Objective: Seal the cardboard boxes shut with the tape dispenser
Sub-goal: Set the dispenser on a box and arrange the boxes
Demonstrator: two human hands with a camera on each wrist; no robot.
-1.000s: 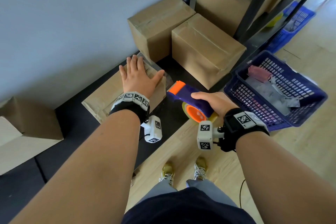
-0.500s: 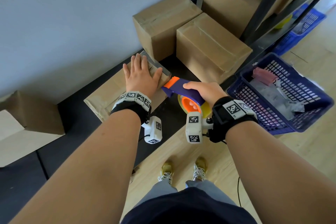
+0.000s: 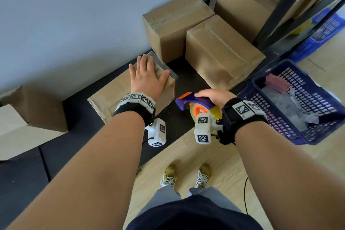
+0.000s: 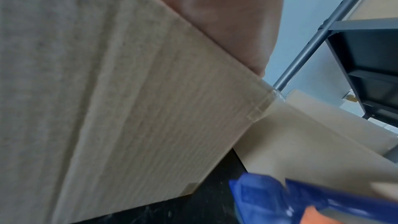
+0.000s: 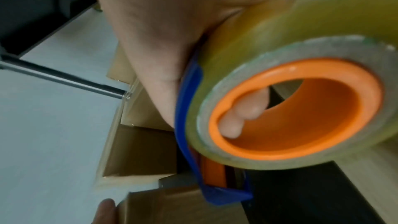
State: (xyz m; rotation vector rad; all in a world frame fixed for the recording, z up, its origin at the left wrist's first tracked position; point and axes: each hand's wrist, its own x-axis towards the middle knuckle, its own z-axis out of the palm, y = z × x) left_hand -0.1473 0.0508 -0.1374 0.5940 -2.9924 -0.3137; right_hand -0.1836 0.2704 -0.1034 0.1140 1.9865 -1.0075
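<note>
A low, flat brown cardboard box (image 3: 112,97) lies on a black mat (image 3: 179,121) at the centre left of the head view, its long axis running from lower left to upper right toward a grey wall (image 3: 74,15). The left hand (image 3: 147,78) lies flat on the box's upper-right end, fingers straight and together, thumb spread, pressing the top.

Just right of that box, the right hand (image 3: 214,97) wraps around a blue and orange plastic tape dispenser (image 3: 188,101), held above the mat. Its orange nose points left toward the box's near side, apart from it.

The right wrist view adds what the head view hides: a glossy, yellowish clear tape roll (image 5: 280,67) on a smooth orange hub (image 5: 301,108), with fingertips (image 5: 232,127) curled inside the hub. The left wrist view shows the box's ribbed, matt side and clear tape folded over its corner (image 4: 261,101).

Two taller taped cardboard boxes (image 3: 220,52) stand above, at the upper centre. A blue perforated plastic basket (image 3: 280,129) sits at the right on pale wood flooring (image 3: 186,155).
</note>
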